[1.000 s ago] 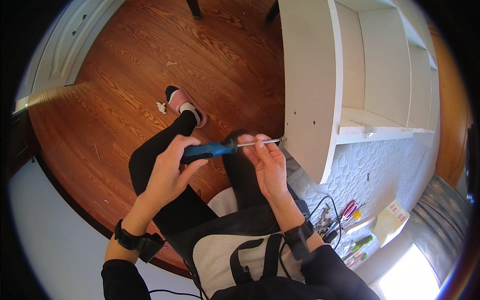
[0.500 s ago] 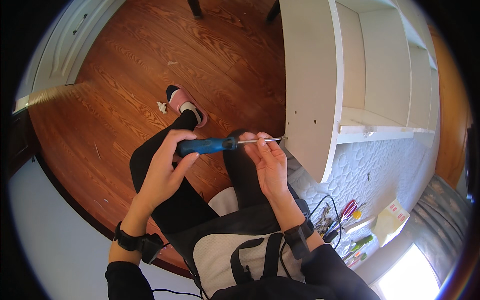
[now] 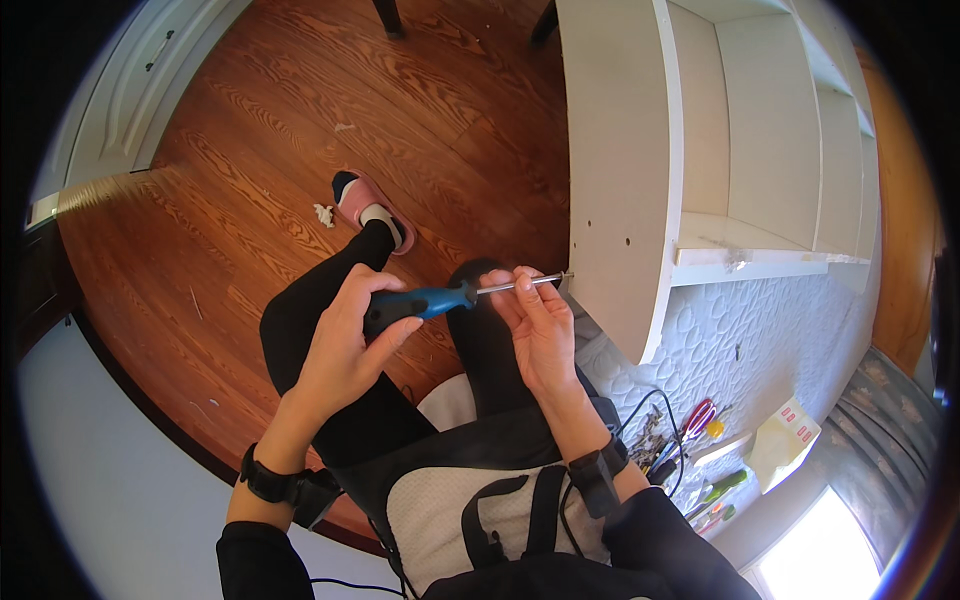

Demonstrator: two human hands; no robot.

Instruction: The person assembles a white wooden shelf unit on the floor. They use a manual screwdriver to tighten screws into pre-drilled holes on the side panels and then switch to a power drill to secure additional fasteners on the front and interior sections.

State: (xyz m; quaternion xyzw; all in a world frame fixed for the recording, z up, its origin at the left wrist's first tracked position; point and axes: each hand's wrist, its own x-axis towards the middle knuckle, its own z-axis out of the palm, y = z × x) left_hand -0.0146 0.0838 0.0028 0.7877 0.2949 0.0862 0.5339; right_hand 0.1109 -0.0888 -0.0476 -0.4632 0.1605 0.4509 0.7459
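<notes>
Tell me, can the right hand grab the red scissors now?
Probably not: the right hand is busy steadying the screwdriver shaft, and a black cable loops beside the red scissors.
</notes>
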